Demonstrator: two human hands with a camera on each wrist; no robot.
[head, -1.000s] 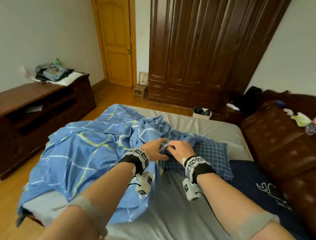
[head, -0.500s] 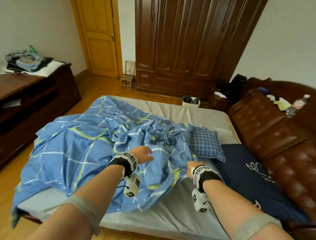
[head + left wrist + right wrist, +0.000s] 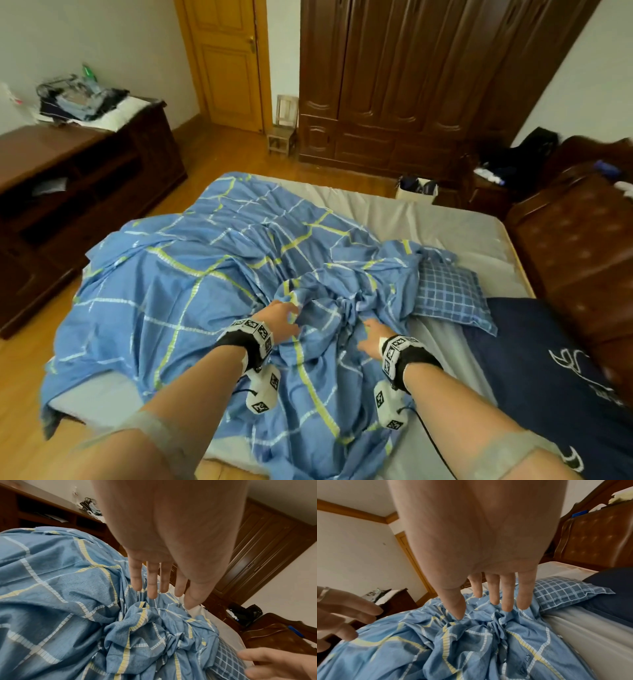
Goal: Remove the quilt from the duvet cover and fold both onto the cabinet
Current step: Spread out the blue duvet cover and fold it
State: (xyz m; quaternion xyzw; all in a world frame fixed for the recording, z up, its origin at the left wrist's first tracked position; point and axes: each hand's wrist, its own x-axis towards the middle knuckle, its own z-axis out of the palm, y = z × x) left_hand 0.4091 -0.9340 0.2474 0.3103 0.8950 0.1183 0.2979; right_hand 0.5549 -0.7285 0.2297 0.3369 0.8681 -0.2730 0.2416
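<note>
Blue duvet cover (image 3: pixel 191 298) bunched mid-bed, overhanging near edge; left hand (image 3: pixel 279 320), right hand (image 3: pixel 373 334) spread, seemingly just above folds.

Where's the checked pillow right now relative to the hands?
In the head view the checked pillow lies on the bed right of the right hand, partly under the bunched duvet cover, with the navy pillow on its right.

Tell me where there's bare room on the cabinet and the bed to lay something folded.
The cabinet top is bare at its near end; its far end holds a pile of clothes. On the bed, grey sheet shows bare beyond the checked pillow, toward the wardrobe. The duvet cover crowds the middle and left, under both open hands.
</note>
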